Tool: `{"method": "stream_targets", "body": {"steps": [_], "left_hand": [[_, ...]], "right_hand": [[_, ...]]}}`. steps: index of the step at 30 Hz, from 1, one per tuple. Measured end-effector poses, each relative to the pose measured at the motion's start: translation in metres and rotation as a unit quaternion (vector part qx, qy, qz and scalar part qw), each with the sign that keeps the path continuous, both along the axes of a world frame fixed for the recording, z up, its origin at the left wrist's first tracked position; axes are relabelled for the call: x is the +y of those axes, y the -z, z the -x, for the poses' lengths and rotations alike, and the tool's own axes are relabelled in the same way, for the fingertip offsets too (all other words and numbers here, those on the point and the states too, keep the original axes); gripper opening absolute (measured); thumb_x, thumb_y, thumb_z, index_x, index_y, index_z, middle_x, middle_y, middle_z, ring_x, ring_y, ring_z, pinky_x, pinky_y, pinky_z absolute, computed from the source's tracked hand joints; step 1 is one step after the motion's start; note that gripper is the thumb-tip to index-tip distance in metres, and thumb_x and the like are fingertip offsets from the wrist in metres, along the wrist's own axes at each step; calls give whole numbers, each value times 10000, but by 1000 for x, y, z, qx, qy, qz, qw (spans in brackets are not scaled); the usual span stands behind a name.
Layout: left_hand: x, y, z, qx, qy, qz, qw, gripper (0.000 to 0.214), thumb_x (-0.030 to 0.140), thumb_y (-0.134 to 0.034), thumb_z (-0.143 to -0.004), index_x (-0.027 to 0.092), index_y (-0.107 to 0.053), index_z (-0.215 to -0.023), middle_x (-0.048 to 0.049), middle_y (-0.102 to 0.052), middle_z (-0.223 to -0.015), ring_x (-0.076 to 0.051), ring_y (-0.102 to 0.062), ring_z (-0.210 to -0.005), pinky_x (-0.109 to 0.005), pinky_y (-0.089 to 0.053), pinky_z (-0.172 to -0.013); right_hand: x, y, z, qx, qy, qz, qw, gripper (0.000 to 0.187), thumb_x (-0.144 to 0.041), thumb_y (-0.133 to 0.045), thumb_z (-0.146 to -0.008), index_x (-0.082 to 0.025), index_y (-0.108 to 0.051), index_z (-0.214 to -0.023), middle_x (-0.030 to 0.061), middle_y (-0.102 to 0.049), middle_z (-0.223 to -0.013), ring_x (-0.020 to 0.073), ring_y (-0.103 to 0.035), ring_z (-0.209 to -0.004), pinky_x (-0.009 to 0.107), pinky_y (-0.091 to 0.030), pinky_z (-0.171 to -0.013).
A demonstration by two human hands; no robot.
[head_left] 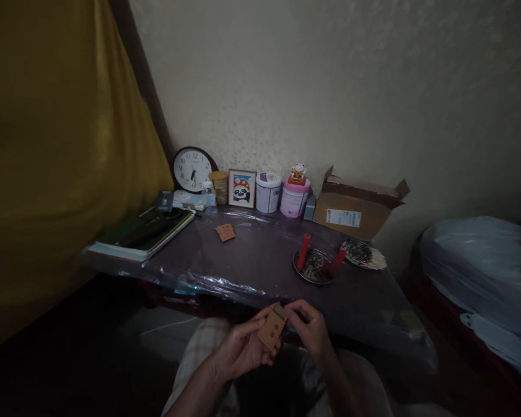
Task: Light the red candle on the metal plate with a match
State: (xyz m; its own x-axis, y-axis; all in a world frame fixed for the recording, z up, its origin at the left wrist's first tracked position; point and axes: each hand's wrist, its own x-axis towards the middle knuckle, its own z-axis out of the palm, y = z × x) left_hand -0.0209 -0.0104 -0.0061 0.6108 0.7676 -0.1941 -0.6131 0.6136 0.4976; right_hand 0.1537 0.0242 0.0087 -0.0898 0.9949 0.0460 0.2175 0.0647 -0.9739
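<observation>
The left hand [242, 351] gripped a brown packet [271, 331] (probably light, creasable card, best held edgewise); the right hand [311, 329], fingertips nearly together at its top, had an unclear hold.

head view, forward and down

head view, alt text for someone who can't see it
A person's left hand holds a small brown packet with red marks, the right hand at its upper end. Beyond, a plastic-covered table holds two red candles on a plate, a clock and a cardboard box.
</observation>
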Motion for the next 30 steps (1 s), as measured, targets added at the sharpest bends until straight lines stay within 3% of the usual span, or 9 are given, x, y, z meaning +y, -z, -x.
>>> {"method": "stream_targets", "body": {"steps": [8, 15, 21, 25, 30], "left_hand": [[3, 8, 1, 36, -20, -4, 999, 385, 267, -412, -841, 104, -581, -1145, -118, -721, -732, -126, -588, -477, -229, -395, -458], [-1, 11, 1, 92, -62, -35, 993, 386, 288, -457, -826, 115, -596, -1142, -110, -714, -756, -106, -532, -429, -217, -332, -406], [-1, 16, 0, 149, -93, -68, 982, 417, 227, -501, -779, 108, -585, -1171, -77, -705, -748, -96, -522, -441, -210, -348, -400], [-2, 16, -1, 187, -109, -84, 973, 490, 204, -533, -754, 110, -538, -1235, -29, -691, -672, -87, -494, -404, -202, -330, -378], [-3, 10, 0, 198, -97, -113, 969, 397, 231, -513, -763, 119, -626, -1126, -26, -687, -667, -73, -468, -383, -202, -322, -375]], "right_hand": [[-2, 2, -2, -56, -68, -11, 996, 279, -443, -574, -803, -185, -622, -708, -17, -607, -633, 137, -565, -613, 242, -450, -595], [-4, 3, 1, -126, -94, -68, 985, 180, -314, -537, -846, -193, -650, -775, 7, -656, -744, 154, -616, -713, 246, -468, -660], [-8, -1, 4, -163, -118, -138, 970, 202, -266, -517, -898, -217, -669, -774, 4, -635, -783, 146, -617, -766, 242, -453, -719], [-10, 1, 6, -195, -146, -156, 957, 202, -234, -491, -916, -226, -673, -829, 9, -618, -814, 141, -608, -772, 239, -454, -722], [-11, 1, 5, -239, -168, -156, 944, 203, -220, -472, -925, -229, -669, -879, 20, -625, -852, 150, -607, -798, 253, -459, -740]]}}
